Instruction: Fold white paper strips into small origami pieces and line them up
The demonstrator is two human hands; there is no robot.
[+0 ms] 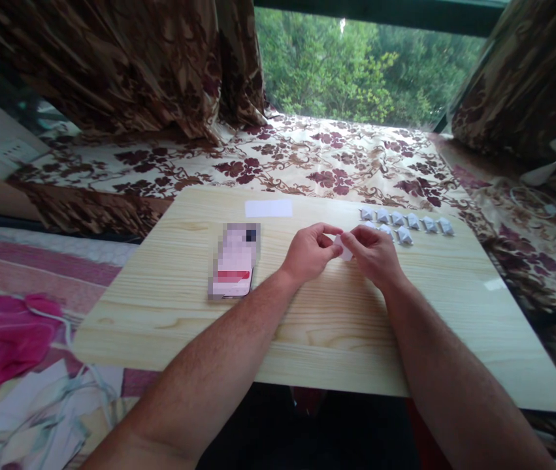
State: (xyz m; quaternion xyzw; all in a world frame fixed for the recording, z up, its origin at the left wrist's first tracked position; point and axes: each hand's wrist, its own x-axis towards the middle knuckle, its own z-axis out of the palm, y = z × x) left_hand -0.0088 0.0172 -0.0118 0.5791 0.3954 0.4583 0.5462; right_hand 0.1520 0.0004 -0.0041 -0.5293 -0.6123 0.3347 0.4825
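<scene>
From where I stand, with twelve o'clock towards the window (356,72), both hands meet a little to the right of the middle of the bench (160,307). Between them is a small piece of white paper (343,249). The left hand (307,252) comes to it from nine o'clock, thumb and forefinger closed on its near side; the right hand (374,253) comes from three o'clock, its fingertips pinched together on the other side. So each grip seems clamped on the same bit, though the fingers cover most of it and I can't make out its folds.

At two o'clock from the hands sit small folded white pieces (413,221), peaked, in two rows; the right hand partly hides the nearer row. A flat white strip (268,208) lies at about ten o'clock, with a phone (233,254) at nine, well apart from the fingers.

I'd judge the paper almost weightless, thin and bendy, stiffer only where doubled, and easily crushed or creased in the wrong place. It shouldn't be very slippery for dry skin. A light pinch at opposite edges or corners, thumb against forefinger, looks the right hold; pressing on its middle would probably dent it.
</scene>
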